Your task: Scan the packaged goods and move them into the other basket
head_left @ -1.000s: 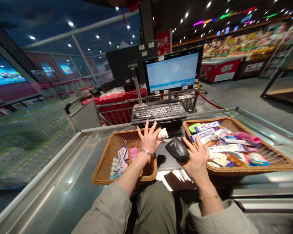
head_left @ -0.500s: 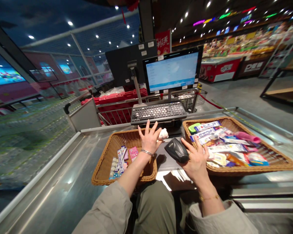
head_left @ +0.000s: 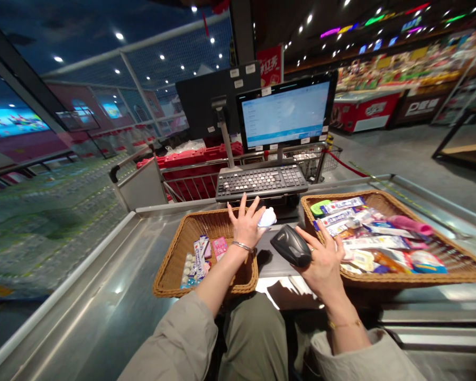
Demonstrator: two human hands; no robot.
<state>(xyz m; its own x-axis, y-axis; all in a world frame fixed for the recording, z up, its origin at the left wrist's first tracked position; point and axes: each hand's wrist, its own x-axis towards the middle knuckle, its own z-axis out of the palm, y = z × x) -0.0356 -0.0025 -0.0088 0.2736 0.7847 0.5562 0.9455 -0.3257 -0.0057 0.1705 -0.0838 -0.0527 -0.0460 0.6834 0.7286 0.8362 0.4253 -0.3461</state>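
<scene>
1. Left hand (head_left: 246,225): raised above the counter, palm toward the wearer's chest, fingers spread wide. A small white-and-blue soft packet (head_left: 267,217) is pinched at the thumb side; its exact contents cannot be read.
2. Right hand (head_left: 321,259): fingers fanned, holding a black plastic handheld barcode scanner (head_left: 290,245) at the thumb side, its nose angled toward the packet. This pose appears to bring scanner and packet close together.
3. Forearms: both angle inward from beige sleeves, meeting near the centre of the brushed stainless-steel checkout counter (head_left: 83,280).
4. Placement: a woven tan wicker basket (head_left: 222,214) holding a few packets lies left, and a larger woven tan wicker basket (head_left: 420,278) heaped with assorted retail packages (head_left: 375,242) lies right, apparently keeping both within reach.
5. A black keyboard (head_left: 262,181) and lit flat monitor (head_left: 285,114) face the person beyond the hands.
</scene>
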